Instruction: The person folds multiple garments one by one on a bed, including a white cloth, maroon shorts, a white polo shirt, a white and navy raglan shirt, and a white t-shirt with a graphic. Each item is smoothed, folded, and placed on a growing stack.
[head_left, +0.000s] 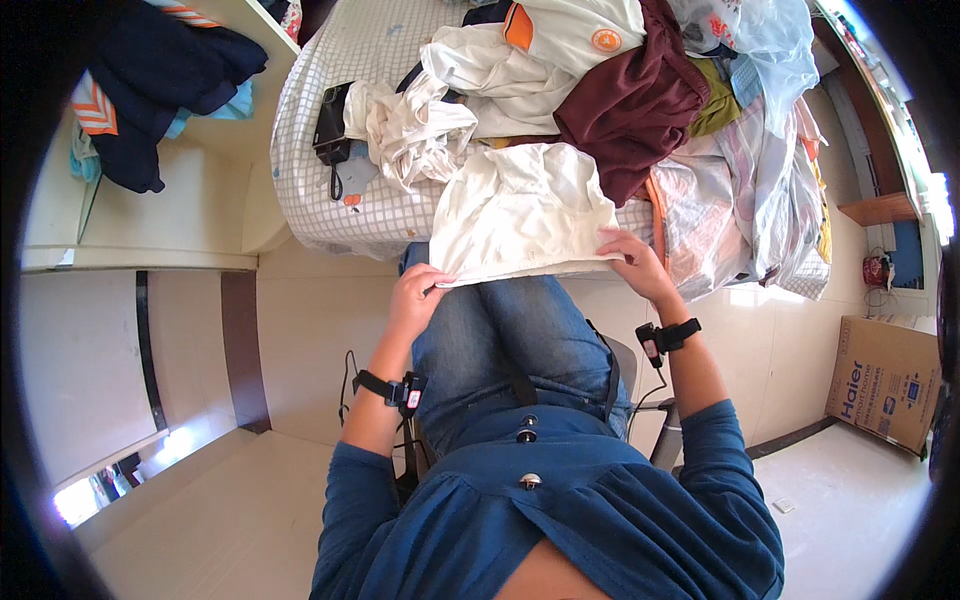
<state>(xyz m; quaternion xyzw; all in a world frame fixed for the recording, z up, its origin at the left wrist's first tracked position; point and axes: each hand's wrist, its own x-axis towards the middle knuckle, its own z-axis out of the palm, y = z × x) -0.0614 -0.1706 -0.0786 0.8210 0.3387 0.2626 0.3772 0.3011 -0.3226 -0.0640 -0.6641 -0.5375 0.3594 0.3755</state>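
A white garment [520, 215] lies spread over the front edge of the bed, its near hem stretched straight above my knees. My left hand [415, 292] pinches the hem's left corner. At the right end of the same hem, my right hand [637, 264] grips the cloth between thumb and fingers. I cannot tell which kind of garment it is. Just beyond it lie a crumpled white cloth [415, 130] and a maroon garment [635, 105], which touches its far right side.
The bed [300, 190] has a checked cover and carries a clothes pile, a black case [332, 122] and clear plastic bags [775, 60]. Dark clothes [180, 70] rest on a shelf at the left. A cardboard box [885, 380] stands on the floor at the right.
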